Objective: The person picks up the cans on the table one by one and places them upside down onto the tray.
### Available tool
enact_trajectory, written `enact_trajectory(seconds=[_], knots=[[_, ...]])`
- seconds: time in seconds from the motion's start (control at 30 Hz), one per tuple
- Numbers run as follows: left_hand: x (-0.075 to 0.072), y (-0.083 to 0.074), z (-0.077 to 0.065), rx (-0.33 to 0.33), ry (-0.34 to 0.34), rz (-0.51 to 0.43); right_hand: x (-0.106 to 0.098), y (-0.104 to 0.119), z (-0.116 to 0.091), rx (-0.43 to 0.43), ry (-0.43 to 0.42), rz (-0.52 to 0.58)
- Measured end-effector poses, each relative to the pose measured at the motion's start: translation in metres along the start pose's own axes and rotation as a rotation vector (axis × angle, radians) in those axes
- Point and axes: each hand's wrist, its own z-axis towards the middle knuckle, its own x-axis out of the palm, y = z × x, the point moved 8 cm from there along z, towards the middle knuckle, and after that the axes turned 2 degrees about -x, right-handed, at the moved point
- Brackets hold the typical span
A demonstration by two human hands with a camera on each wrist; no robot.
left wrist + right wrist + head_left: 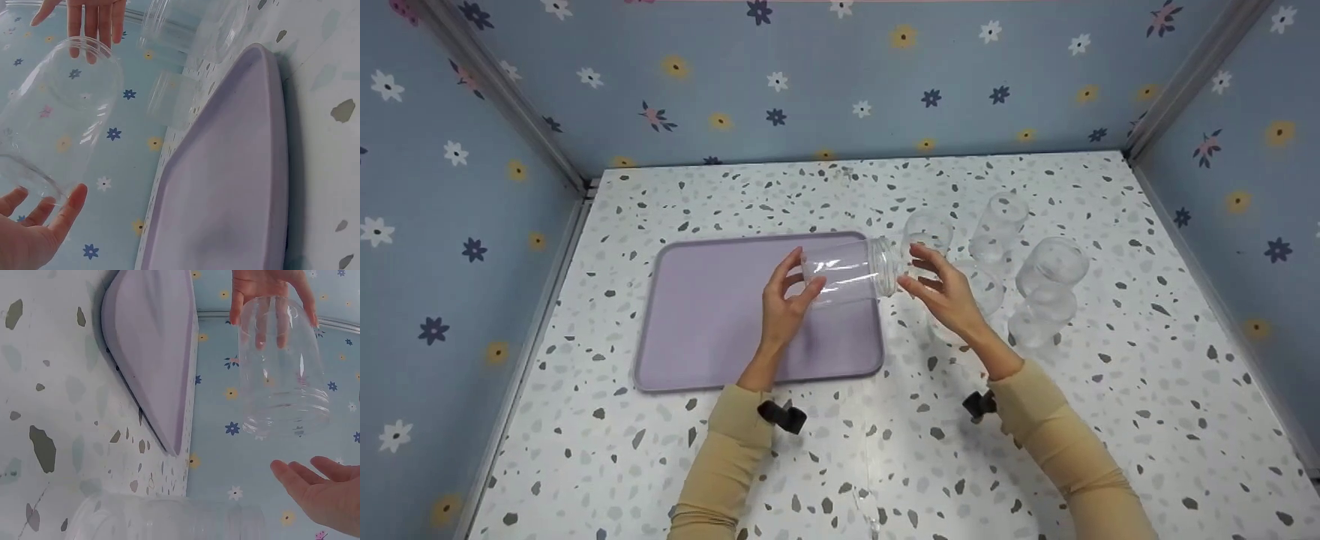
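A clear, wide-mouthed jar (844, 274) lies on its side in the air above the right part of a lilac tray (705, 315), its ridged neck facing right. My left hand (785, 304) grips it by the base, thumb on the near side and fingers on the far side. Just off the mouth, my right hand (949, 292) has loosely bent, spread fingers. In the right wrist view, a gap separates the right hand (326, 498) from the neck of the jar (281, 371). Through the clear wall, the left wrist view shows no contents in the jar (62, 112).
Several clear jars stand right of the tray, among them one at the back (999, 225), one at the far right (1054, 266) and one partly behind my right hand (979, 289). Flower-patterned panels (825, 82) border the speckled tabletop (840, 450) at the back and sides.
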Motion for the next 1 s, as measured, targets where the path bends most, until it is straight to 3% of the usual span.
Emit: enact_trajectory(seconds=[0.17, 0.27, 0.5, 0.77, 1.0], knots=[[-0.013, 0.011, 0.006, -0.014, -0.061, 0.098, -0.007, -0.017, 0.003, -0.055, 0.011, -0.117], [-0.021, 0.019, 0.010, -0.016, -0.085, 0.167, -0.011, -0.017, 0.003, -0.091, 0.022, -0.205], [-0.032, 0.021, 0.014, -0.023, -0.114, 0.284, -0.019, -0.013, 0.003, -0.137, 0.093, -0.437], [-0.039, 0.011, 0.019, 0.040, -0.102, 0.427, -0.029, -0.017, 0.002, -0.088, 0.170, -0.642], [-0.046, 0.005, 0.023, 0.033, -0.074, 0.531, -0.036, -0.025, 0.003, 0.044, 0.240, -0.764]])
